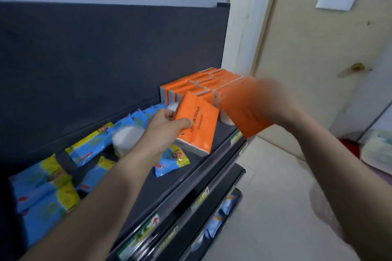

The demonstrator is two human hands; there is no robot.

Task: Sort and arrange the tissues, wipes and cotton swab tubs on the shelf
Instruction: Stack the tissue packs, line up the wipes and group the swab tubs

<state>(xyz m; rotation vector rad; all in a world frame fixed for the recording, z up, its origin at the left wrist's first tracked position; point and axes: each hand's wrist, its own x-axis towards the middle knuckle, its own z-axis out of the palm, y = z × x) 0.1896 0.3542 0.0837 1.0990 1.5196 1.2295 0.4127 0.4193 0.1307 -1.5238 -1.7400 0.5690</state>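
Left hand pinches an orange tissue pack, thumb on its face, the pack tilted low over the shelf. Right hand, motion-blurred, holds a second pack above the shelf's front edge, just beside the row of packs standing at the right end; how its fingers lie cannot be told. Blue wipes lie to the left, a swab tub among them.

Tissue pack: glossy orange plastic film. Wipes packs: shiny plastic. Shelf: matt dark metal.
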